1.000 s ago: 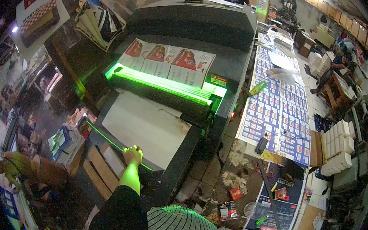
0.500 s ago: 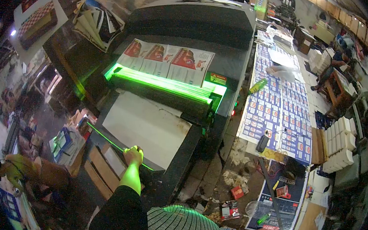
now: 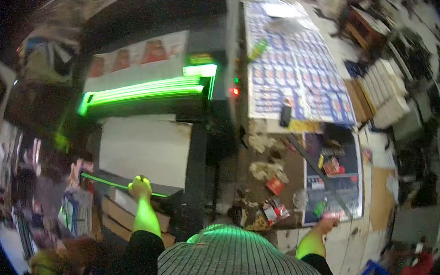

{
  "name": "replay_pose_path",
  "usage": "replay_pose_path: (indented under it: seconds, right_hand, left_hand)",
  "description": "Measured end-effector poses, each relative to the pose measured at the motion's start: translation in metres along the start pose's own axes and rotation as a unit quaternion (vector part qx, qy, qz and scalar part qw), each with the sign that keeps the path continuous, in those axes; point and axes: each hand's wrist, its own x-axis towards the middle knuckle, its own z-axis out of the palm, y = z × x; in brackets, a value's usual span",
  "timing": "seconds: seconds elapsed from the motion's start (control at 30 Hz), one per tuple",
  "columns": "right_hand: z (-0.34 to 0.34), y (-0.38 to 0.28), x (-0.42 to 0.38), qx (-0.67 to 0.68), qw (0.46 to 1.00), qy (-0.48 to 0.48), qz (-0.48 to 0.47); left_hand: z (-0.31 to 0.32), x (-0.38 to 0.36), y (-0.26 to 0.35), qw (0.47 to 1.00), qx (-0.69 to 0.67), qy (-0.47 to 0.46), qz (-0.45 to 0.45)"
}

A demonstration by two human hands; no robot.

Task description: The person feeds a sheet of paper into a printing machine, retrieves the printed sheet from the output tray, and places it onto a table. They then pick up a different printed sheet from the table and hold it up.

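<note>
My left hand [image 3: 140, 187], lit green, is closed at the front edge of a large dark machine [image 3: 190, 161]. Whatever lies inside its curled fingers is hidden. Just beyond it, a blank white sheet [image 3: 142, 149] lies on the machine bed. Across the bed runs a glowing green bar [image 3: 143, 94], with a red-and-white printed sheet [image 3: 135, 61] behind it. At the near edge of the side table, my right hand [image 3: 323, 226] is beside a pinkish-red item [image 3: 334, 215] and the end of a long dark strip [image 3: 320, 173]. Blur hides its fingers.
Printed blue-and-white sheets [image 3: 297, 68] cover the far part of the side table, with a green bottle [image 3: 258, 49] and a small black object [image 3: 285, 115] on them. Stacked white blocks [image 3: 383, 91] stand to the right. Brown cardboard [image 3: 117, 217] leans below the machine's front.
The view has swung right and downward and is blurred. More of my right hand and forearm shows at the side table. My left hand stays closed at the machine's front edge.
</note>
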Motion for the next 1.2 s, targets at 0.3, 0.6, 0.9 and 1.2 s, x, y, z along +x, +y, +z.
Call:
replay_pose_path:
  seconds: [0.3,0.6,0.9,1.2]
  right_hand:
    - [-0.088,-0.052,-0.031,-0.032,0.999,-0.04,0.012]
    - [-0.185,-0.113,-0.045,-0.037,0.98,-0.184,0.069]
    - [-0.142,-0.087,-0.04,-0.019,0.998,-0.034,0.05]
    - [-0.035,-0.036,-0.015,-0.048,0.996,-0.005,0.071]
  left_hand:
    - [-0.007,0.001,0.012,0.997,0.041,-0.036,-0.053]
    - [0.002,0.006,0.006,0.997,0.024,-0.065,0.017]
    - [0.003,0.003,0.006,0.998,0.062,-0.027,0.019]
    - [-0.008,0.002,0.011,0.997,0.039,-0.059,0.004]
